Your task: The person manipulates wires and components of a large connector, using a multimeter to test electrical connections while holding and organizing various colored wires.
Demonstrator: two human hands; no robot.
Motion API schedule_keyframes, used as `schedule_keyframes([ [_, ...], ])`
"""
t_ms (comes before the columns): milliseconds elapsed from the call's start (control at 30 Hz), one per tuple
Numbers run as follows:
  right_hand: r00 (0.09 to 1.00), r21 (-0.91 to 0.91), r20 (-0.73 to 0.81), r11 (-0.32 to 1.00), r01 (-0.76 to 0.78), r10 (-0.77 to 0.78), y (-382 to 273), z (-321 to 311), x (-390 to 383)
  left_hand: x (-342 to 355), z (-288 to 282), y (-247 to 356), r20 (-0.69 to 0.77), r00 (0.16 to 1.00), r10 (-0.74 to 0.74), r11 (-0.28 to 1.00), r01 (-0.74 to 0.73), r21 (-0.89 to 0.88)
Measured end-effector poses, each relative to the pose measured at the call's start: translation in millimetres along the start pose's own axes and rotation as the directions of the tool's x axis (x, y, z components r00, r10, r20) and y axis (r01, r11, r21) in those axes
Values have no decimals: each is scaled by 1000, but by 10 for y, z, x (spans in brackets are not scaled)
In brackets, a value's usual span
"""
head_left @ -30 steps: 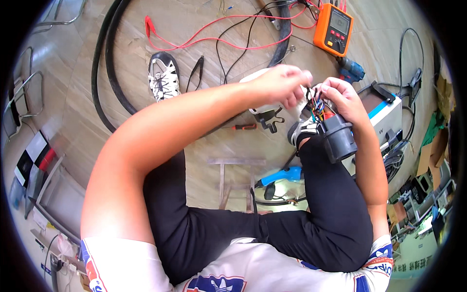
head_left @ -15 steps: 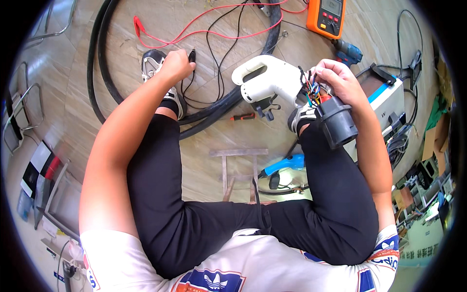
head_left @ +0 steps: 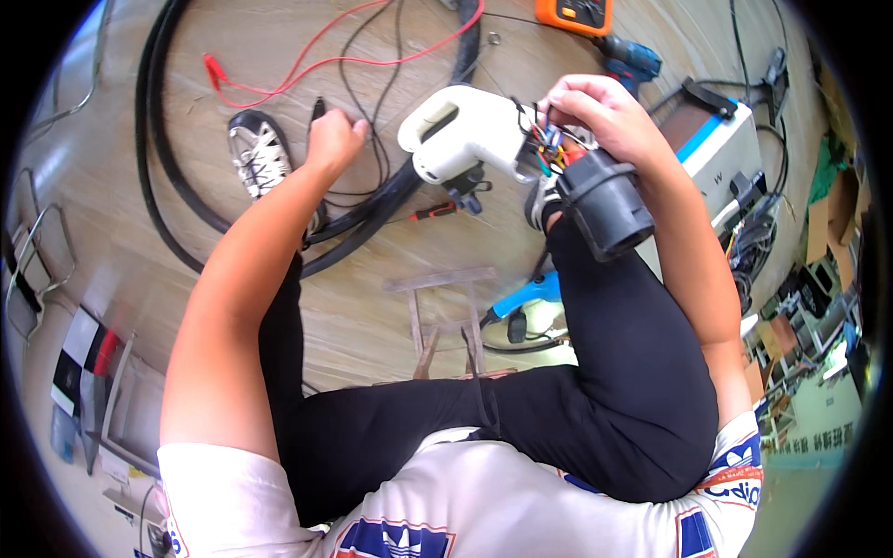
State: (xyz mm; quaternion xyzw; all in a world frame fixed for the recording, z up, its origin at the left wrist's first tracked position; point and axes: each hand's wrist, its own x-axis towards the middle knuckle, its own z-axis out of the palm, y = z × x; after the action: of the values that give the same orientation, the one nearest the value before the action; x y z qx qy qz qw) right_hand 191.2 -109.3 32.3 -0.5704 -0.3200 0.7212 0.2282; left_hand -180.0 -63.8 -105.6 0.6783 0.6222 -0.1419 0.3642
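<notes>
My left hand (head_left: pixel 335 147) is closed above the floor beside my left shoe (head_left: pixel 259 153). A black clip (head_left: pixel 319 109) on a thin black lead shows just past its knuckles; the hand covers the clip's lower part, so its hold is hidden. My right hand (head_left: pixel 603 113) pinches thin coloured wires (head_left: pixel 551 149) that run between a white pistol-shaped housing with a loop handle (head_left: pixel 482 135) and a black round connector head (head_left: pixel 606 206). The connector head hangs close to my right wrist, above my right knee.
A red lead with a red clip (head_left: pixel 215 71) and thick black cable (head_left: pixel 153 121) lie on the floor. An orange meter (head_left: pixel 575 13), blue power drill (head_left: pixel 634 63), screwdriver (head_left: pixel 435 212), blue tool (head_left: pixel 528 298), small stool (head_left: pixel 439 277) and white box (head_left: pixel 716 149) stand or lie around.
The whole view has shifted. Against the floor, my left hand has moved right, and the black clip now shows at its other side. My right hand still grips the wires.
</notes>
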Motion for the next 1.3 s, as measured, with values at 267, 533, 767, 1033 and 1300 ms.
schedule_keyframes([
  [267,995,-12,-95,999,-33,32,23,-8,-15,9,288,85,-209,973,-97,992,112,62],
  [533,996,23,-89,999,-22,24,44,-20,9,2,385,59,-235,972,28,948,49,314],
  [767,997,72,-76,997,3,3,57,2,-7,-28,397,-33,-268,963,17,966,53,254],
  [1033,997,38,-68,999,25,-22,46,3,-16,-211,225,-67,-372,893,253,958,-177,227],
  [1300,998,37,-48,998,53,-51,26,31,-25,70,87,-19,-130,933,335,807,-213,550],
])
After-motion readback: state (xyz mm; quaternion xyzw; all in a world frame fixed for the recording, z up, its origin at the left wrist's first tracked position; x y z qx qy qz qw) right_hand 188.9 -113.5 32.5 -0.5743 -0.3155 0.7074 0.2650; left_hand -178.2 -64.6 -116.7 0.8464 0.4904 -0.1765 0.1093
